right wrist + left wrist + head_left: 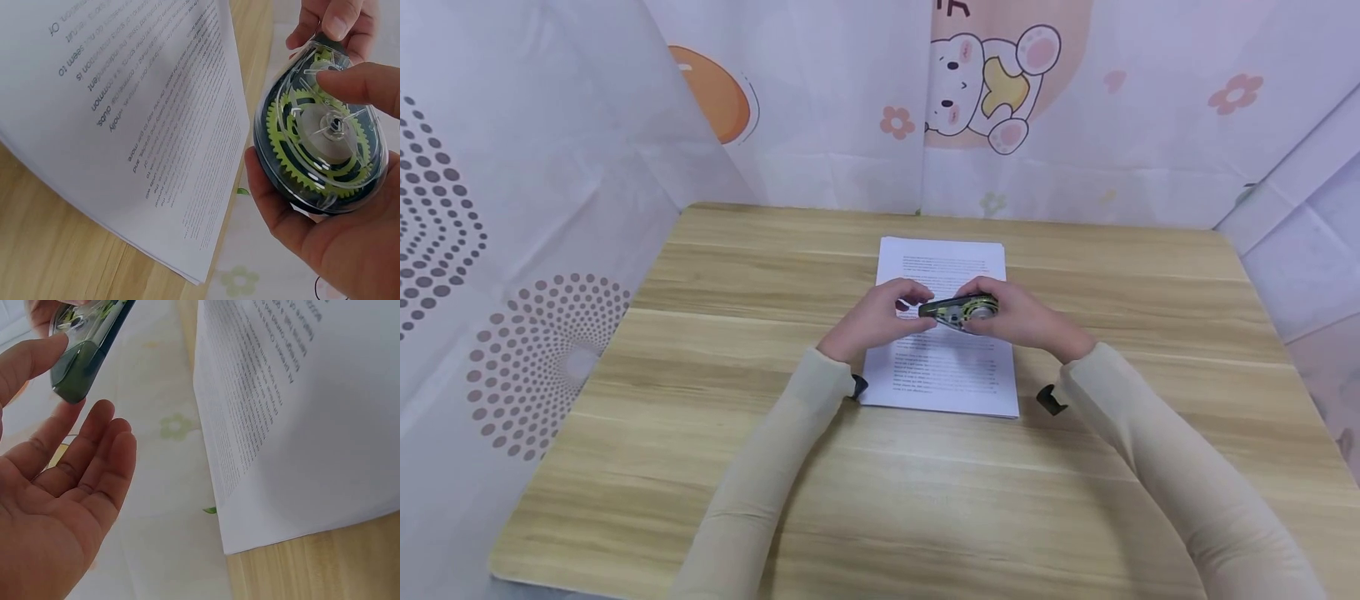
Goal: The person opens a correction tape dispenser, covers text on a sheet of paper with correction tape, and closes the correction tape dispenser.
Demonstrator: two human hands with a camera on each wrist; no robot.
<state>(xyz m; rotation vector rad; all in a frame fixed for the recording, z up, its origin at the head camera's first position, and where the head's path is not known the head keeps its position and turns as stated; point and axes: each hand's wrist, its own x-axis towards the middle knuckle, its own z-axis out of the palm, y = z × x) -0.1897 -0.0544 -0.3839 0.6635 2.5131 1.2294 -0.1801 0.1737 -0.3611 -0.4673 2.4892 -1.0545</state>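
Observation:
Over the printed paper [951, 383], a correction tape [957, 312] with a clear case and green gears is held between both hands. My right hand [1024, 318] grips its wide rounded body, with the thumb on the clear face and fingers underneath, as the right wrist view shows. At its narrow end, my left hand [878, 317] pinches the dark green cap [76, 372] between thumb and index finger. The other left fingers stay loosely bent beside it. The correction tape lies roughly level, its capped end pointing left.
Several printed sheets are stacked on the wooden table [760, 300], below the hands. A patterned curtain [820, 158] hangs along the table's back edge, and another dotted curtain [550, 217] is at the left. Dark straps [1051, 400] show at the wrists.

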